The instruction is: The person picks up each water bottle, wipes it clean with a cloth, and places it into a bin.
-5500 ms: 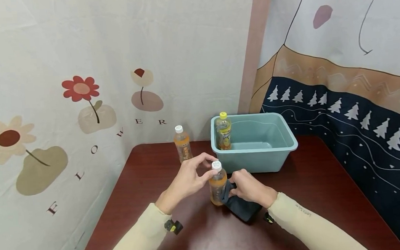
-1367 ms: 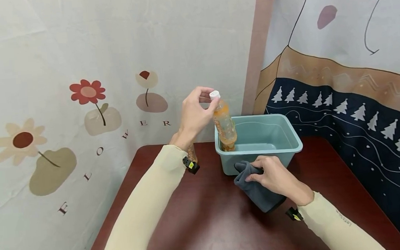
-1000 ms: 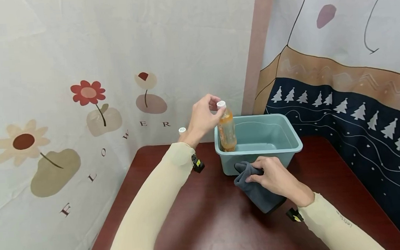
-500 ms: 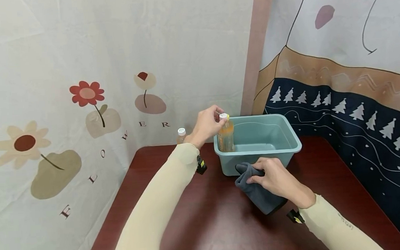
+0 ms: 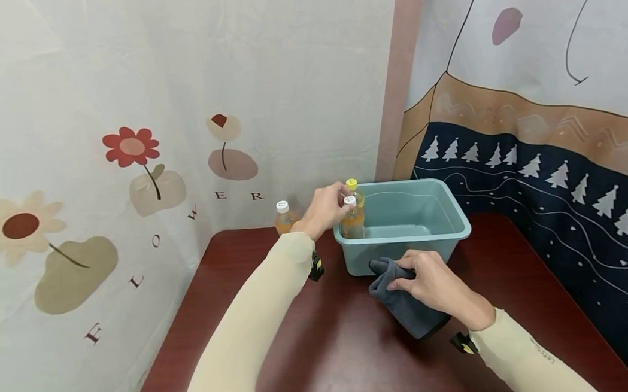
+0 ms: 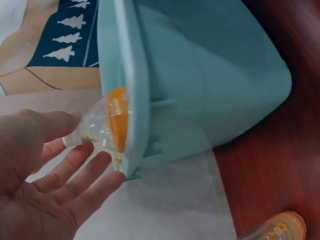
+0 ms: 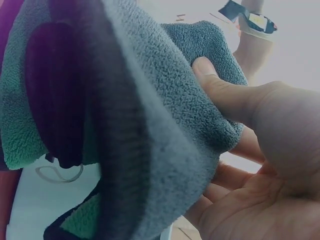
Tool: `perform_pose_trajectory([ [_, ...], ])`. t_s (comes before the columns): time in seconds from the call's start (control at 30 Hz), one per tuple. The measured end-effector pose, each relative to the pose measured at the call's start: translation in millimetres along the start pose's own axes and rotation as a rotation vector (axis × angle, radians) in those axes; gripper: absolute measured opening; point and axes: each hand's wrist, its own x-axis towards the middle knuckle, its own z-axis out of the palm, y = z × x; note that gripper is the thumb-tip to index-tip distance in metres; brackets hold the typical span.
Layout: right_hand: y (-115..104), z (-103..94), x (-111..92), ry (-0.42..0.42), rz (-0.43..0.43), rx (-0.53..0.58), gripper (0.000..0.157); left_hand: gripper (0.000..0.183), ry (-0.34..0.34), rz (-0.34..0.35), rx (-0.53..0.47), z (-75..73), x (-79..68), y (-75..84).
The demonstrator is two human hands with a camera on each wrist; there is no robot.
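Observation:
My left hand pinches a clear bottle near its white cap, with thumb and forefinger at the cap in the left wrist view. The bottle stands within the left end of the pale teal bin, its lower part hidden by the bin's wall. Just behind it is a yellow-capped bottle. Low in front of the bin, my right hand grips a folded grey cloth between thumb and fingers. In the right wrist view the fuzzy cloth fills much of the picture.
Another white-capped bottle with an orange band stands at the table's back left, partly behind my left hand. The dark red table meets a light printed wall hanging at the back.
My left hand has carried the white-capped bottle from the table in front into the bin and lowered it beside the yellow-capped one. My right hand has moved slightly right with the cloth.

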Motion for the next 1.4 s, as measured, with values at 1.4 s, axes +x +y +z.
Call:
perform_pose_trajectory([
  [1.4,9.6,-3.2,-13.2,0.031,0.048,-0.022,0.023,0.047,0.355,0.01,-0.04,-54.9,-52.3,-108.3],
])
